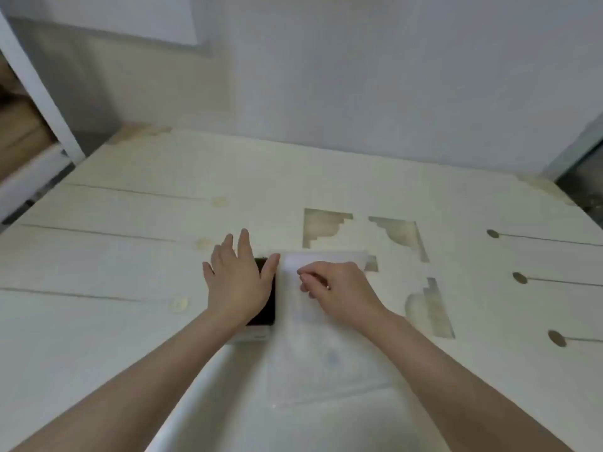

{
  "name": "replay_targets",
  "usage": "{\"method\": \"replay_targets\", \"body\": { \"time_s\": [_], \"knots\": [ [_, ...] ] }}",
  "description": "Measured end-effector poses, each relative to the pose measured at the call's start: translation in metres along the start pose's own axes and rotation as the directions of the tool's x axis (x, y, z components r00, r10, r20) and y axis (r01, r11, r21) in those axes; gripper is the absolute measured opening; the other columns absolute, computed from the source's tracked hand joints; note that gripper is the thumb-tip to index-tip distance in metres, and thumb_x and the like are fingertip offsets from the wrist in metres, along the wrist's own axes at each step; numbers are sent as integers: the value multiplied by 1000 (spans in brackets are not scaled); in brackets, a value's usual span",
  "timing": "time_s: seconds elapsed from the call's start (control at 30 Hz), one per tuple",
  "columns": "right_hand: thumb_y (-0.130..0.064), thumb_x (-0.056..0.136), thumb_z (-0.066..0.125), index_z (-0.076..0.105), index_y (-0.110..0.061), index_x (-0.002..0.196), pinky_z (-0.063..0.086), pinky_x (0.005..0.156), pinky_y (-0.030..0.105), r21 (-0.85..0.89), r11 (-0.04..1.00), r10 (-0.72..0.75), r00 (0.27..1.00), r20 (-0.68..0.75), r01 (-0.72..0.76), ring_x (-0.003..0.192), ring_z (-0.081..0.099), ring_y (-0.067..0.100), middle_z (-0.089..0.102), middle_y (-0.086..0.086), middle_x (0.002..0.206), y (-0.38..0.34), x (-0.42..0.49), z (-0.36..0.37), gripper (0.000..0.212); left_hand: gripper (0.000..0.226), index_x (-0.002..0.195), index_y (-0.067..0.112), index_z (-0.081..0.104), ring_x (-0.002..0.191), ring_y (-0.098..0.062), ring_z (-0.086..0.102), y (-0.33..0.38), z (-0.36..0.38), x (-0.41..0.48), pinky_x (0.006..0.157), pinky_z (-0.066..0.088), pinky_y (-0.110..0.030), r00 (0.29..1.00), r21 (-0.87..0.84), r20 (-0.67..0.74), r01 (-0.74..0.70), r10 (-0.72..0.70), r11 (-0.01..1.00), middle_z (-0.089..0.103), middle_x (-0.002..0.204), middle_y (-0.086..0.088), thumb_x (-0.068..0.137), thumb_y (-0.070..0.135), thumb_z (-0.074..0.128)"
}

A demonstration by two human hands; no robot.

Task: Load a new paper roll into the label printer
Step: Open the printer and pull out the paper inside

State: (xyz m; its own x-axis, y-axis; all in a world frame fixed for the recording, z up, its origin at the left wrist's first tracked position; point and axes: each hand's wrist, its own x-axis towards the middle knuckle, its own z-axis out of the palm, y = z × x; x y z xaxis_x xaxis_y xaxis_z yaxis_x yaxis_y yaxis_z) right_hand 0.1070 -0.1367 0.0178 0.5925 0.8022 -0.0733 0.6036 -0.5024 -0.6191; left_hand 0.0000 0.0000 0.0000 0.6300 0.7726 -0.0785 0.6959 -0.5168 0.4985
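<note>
A small label printer [266, 309] with a black top and white body lies on the table, partly hidden under my left hand [236, 282]. That hand lies flat on it with straight, spread fingers. To its right a white, blurred sheet or bag [323, 347] stretches from the printer toward me. My right hand [336, 290] rests on the sheet's far part with its fingers curled and its fingertips pinching the white material. No paper roll can be made out.
The pale wooden table [130, 256] has stepped cut-outs [324, 225] at the right and slots ending in oval holes [520, 278] near the right edge. A white wall rises behind, and a shelf frame [36, 102] stands at the left.
</note>
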Motion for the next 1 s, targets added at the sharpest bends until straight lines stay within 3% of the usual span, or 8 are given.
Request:
{"method": "replay_targets", "body": {
  "time_s": [0.13, 0.3, 0.4, 0.57, 0.67, 0.73, 0.83, 1.0],
  "knots": [
    [-26, 100, 52, 72, -19, 117, 52, 80, 16, 29, 997, -66, 998, 3, 66, 73, 66, -3, 79, -4, 96, 7, -2, 37, 27, 65, 154, 14, 19, 144, -31, 27, -24, 11, -5, 110, 30, -45, 992, -207, -98, 52, -74, 977, 25, 159, -12, 101, 47, 34],
    [-32, 99, 51, 73, -15, 107, 55, 84, 35, 15, 995, -94, 994, -47, 94, 88, 69, 21, 76, 4, 92, 9, -14, 66, 29, 51, 151, 20, 31, 134, -30, 43, -44, 15, -10, 105, 33, -39, 989, -332, -138, 3, -52, 943, 42, 150, -11, 104, 39, 30],
    [-32, 101, 46, 72, -13, 104, 54, 83, 37, -22, 997, -80, 991, -106, 78, 89, 66, 24, 75, 6, 93, 8, -33, 76, 32, 49, 150, 22, 32, 132, -29, 45, -53, 24, -24, 102, 35, -36, 986, -354, -165, -77, 18, 932, 44, 149, -10, 103, 34, 35],
    [-39, 96, 53, 66, -24, 119, 49, 69, 22, 78, 996, -33, 997, -69, 38, 88, 64, 14, 71, -4, 101, 5, -76, 80, 31, 62, 154, 22, 22, 135, -22, 43, -57, 33, -67, 101, 36, -29, 984, -531, -145, -169, 107, 831, 37, 154, -3, 99, 31, 48],
    [-36, 93, 59, 63, -27, 126, 44, 66, 17, 136, 990, -29, 999, -37, 34, 91, 64, 8, 70, -8, 106, 5, -95, 78, 34, 69, 153, 21, 26, 126, -23, 54, -65, 30, -84, 103, 45, -36, 996, -666, -40, -88, 82, 741, 46, 148, 0, 93, 34, 59],
    [-33, 94, 59, 62, -27, 129, 45, 71, 17, 185, 982, -26, 999, -47, 34, 95, 65, 8, 71, -8, 109, 6, -102, 78, 35, 52, 141, 22, 44, 111, -23, 64, -71, 28, -89, 92, 54, -40, 996, -716, 18, -51, 91, 697, 61, 133, -1, 93, 36, 59],
    [-29, 94, 60, 62, -27, 129, 50, 79, 20, 240, 969, -34, 996, -81, 53, 98, 66, 11, 72, -6, 110, 7, -107, 83, 35, 36, 132, 23, 55, 102, -22, 68, -74, 28, -93, 72, 54, -31, 992, -777, 30, -55, 124, 627, 68, 120, -2, 97, 30, 55],
    [-21, 93, 63, 57, -33, 136, 51, 90, 23, 377, 920, -46, 984, -175, 110, 105, 67, 6, 72, -11, 117, 12, -106, 90, 46, 34, 131, 26, 57, 113, -21, 67, -77, 33, -90, 96, 53, -41, 975, -901, 31, -67, 218, 428, 68, 126, 1, 98, 16, 54]
  ]
}}
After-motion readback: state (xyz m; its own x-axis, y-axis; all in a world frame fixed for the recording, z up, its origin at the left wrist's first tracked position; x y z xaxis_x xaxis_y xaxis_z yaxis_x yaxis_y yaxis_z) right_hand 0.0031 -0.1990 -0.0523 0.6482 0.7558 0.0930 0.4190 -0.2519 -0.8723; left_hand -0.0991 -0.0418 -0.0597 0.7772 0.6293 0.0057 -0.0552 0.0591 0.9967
